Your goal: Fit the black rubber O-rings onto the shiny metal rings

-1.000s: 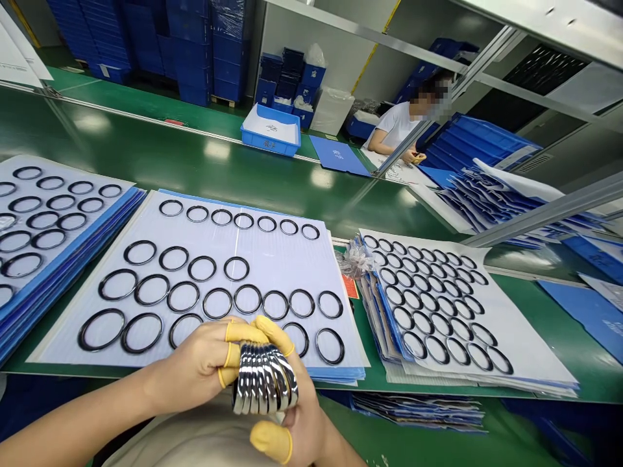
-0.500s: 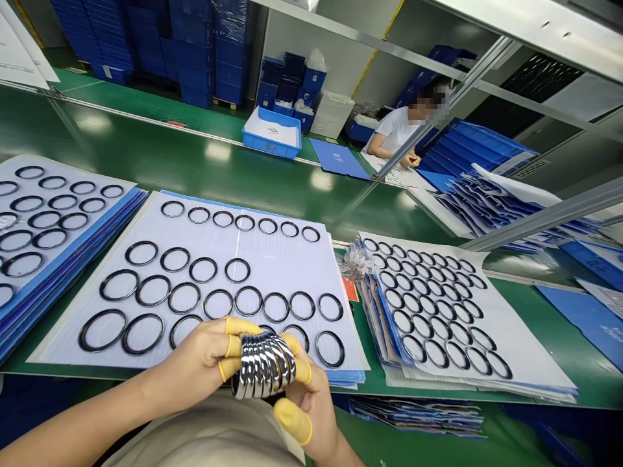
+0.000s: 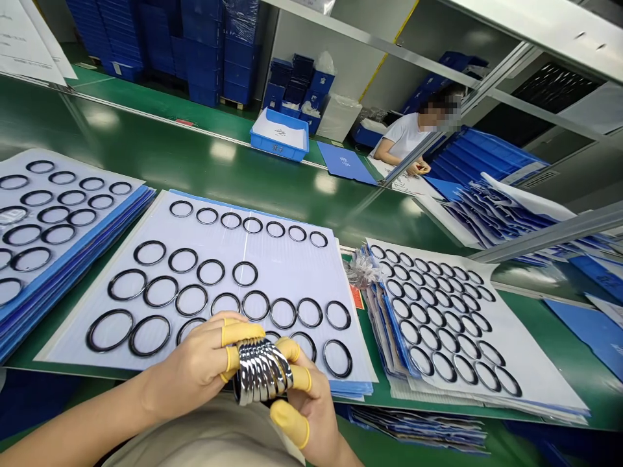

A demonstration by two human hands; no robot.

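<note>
A row of shiny metal rings (image 3: 265,373), several pressed side by side, is held between my two hands near my body. My left hand (image 3: 204,353) grips the left end of the row, with yellow finger cots on its fingertips. On the right end close the fingers of my right hand (image 3: 309,399), also in yellow cots, with the thumb standing off below. Behind the hands lies a white sheet (image 3: 296,272) on a stack, bearing rows of dark-edged rings (image 3: 120,284). My hands hide part of its nearest row.
More rings lie on a left stack of sheets (image 3: 104,165) and a right stack (image 3: 530,353). A crumpled clear plastic piece (image 3: 363,269) sits between stacks. Across the green bench (image 3: 170,146) are a blue tray (image 3: 280,149) and a seated person (image 3: 403,136). A metal post slants at right.
The left fingers have shifted along the top of the held rings, and the row is tilted slightly differently. The whole view has moved a little, so the bench appears further right.
</note>
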